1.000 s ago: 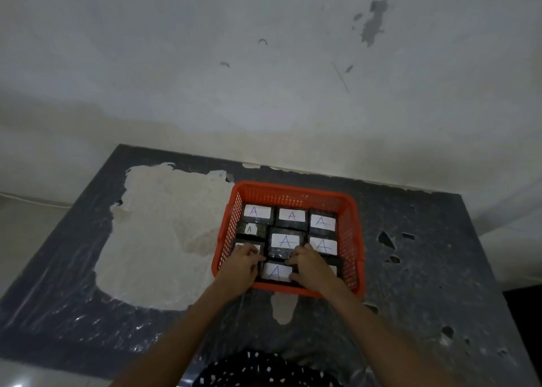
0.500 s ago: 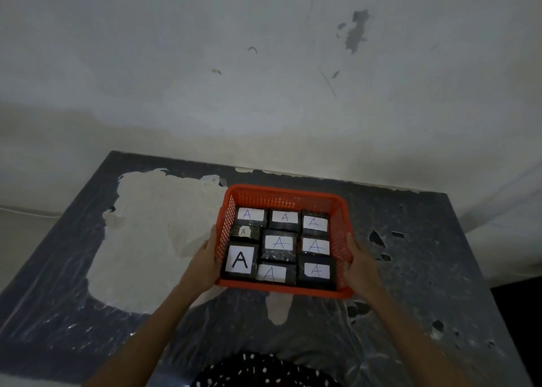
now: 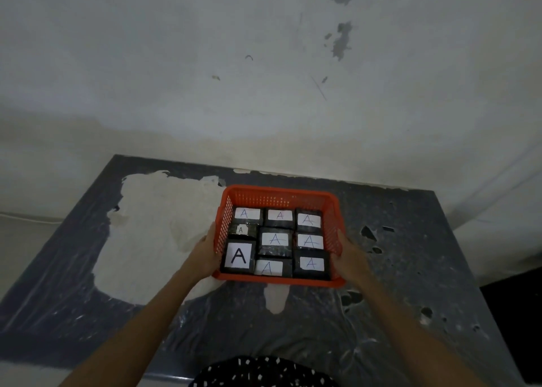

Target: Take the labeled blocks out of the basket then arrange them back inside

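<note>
An orange mesh basket [image 3: 281, 194] stands on the dark table, a little right of centre. Several black blocks with white "A" labels fill it in rows; the largest label [image 3: 239, 255] is at the near left, a small one [image 3: 241, 230] just behind it. My left hand [image 3: 205, 253] grips the basket's left wall from outside. My right hand [image 3: 350, 254] grips the right wall the same way. No block lies outside the basket.
The table [image 3: 410, 284] is covered in dark, torn plastic with a large pale bare patch [image 3: 152, 234] on the left. A stained wall rises right behind the table. The near edge meets my patterned clothing [image 3: 264, 372].
A second ago both hands were inside the basket pressing on the near blocks. They have moved out to the basket's two sides and hold it there.
</note>
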A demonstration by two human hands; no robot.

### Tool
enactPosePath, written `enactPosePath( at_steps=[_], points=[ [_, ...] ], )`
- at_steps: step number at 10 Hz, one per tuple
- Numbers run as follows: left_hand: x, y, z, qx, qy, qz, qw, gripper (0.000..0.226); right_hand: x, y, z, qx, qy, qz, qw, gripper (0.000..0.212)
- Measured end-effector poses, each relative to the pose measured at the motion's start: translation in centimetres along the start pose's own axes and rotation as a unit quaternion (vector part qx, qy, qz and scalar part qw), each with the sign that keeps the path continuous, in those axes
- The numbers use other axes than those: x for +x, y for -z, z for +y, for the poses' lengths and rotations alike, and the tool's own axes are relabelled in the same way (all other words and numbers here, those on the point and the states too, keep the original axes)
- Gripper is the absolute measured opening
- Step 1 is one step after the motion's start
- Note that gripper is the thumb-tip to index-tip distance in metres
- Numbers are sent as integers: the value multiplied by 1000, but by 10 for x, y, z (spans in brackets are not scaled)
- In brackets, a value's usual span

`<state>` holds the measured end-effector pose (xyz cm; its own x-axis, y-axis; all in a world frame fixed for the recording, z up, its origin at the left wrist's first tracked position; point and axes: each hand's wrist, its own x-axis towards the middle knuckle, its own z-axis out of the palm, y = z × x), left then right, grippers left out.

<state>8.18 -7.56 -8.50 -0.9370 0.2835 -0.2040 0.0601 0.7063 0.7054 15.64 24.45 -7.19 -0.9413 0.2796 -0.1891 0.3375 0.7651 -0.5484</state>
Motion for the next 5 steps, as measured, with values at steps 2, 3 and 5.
enactPosePath(
  at_steps=[2, 3, 5],
  points=[
    [30, 43, 39, 116, 74, 15, 990, 81, 10, 47, -37, -17, -9, 14, 1000, 52],
    [48, 76, 70, 145, 16, 41, 989, 82, 24, 83, -59, -45, 9, 36, 998, 68],
    [65, 143, 136, 166, -62, 96, 979, 78, 40, 160, -116, -78, 82, 110, 987, 73]
  ],
)
